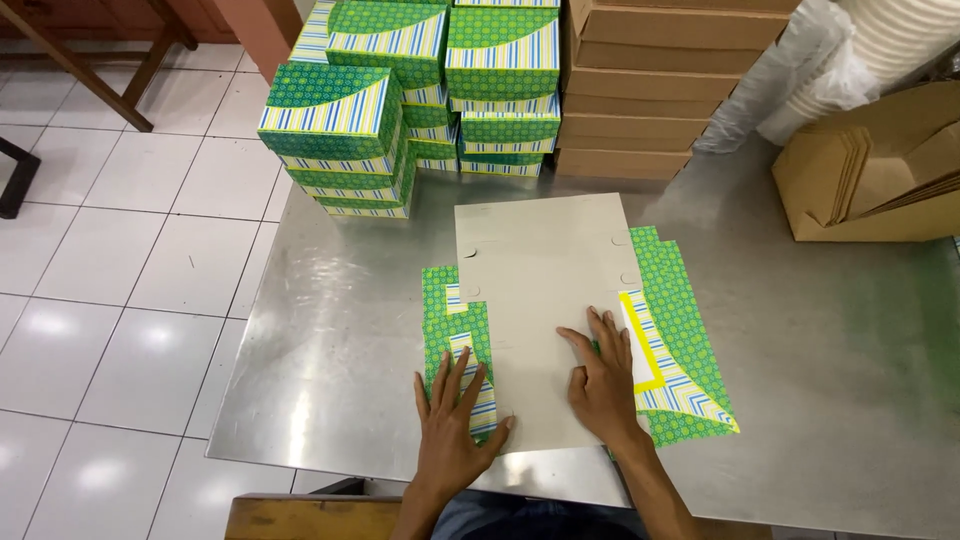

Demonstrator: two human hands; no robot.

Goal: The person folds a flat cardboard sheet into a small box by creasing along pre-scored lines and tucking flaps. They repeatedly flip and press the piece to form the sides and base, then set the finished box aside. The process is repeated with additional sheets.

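Two open palms, left hand point(452, 425) and right hand point(603, 378), press a flat green-patterned carton blank point(545, 300).

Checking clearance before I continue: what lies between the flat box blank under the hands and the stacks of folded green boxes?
In the head view, only bare steel table lies between the flat box blank and the folded green boxes.

flat carton point(540, 300) on table point(820, 400), boxes point(400, 90) behind

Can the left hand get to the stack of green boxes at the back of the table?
Probably yes. The left hand lies flat on the box sheet. Between it and the green boxes is only bare table, though it would be a long stretch.
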